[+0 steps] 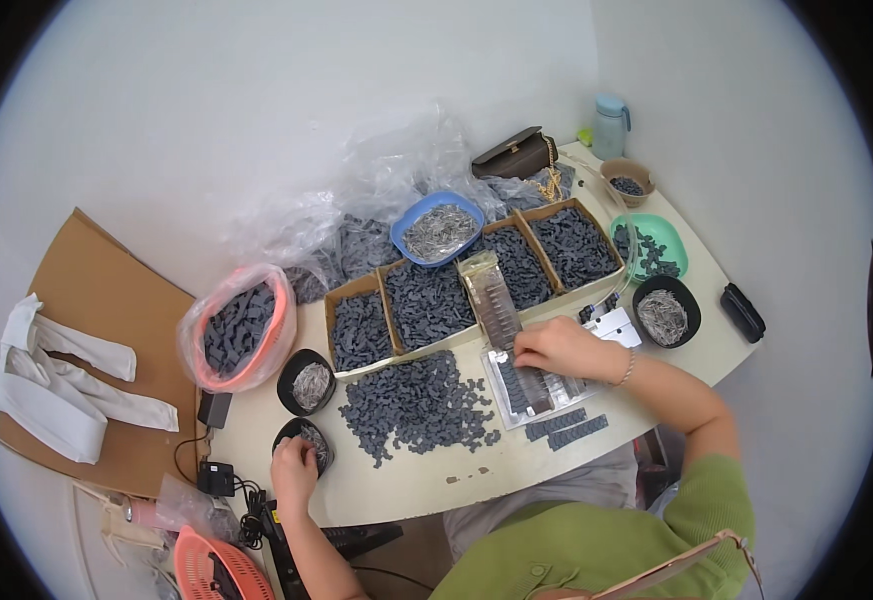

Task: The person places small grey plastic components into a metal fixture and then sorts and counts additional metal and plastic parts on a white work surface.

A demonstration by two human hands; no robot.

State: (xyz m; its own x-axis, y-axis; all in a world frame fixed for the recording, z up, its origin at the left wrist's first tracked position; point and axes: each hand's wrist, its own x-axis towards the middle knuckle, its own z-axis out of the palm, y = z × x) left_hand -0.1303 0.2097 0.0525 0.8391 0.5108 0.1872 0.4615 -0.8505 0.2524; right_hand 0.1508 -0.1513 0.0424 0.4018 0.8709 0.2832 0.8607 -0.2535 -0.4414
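My left hand (pixel 295 472) reaches into the rim of a small black bowl (pixel 323 464) at the table's left edge. Its fingertips are pinched together over the thin metal pins (pixel 311 437); whatever they hold is too small to make out. My right hand (pixel 575 350) rests over a metal-edged fixture (pixel 513 421) in front of the boxes, fingers curled down and closed. Dark grey small parts (pixel 513 385) line the fixture beneath a clear cover. A long clear plastic tray (pixel 491 298) leans from the boxes to the fixture, close to my right fingertips, whose grip is hidden.
Behind stands a divided cardboard box (pixel 405 350) of grey parts, with a blue bowl (pixel 398 234) of pins on it. A loose pile of grey parts (pixel 412 405) covers the middle. Black pin bowls (pixel 695 300), a green bowl (pixel 679 243) and a pink basket (pixel 288 335) stand around.
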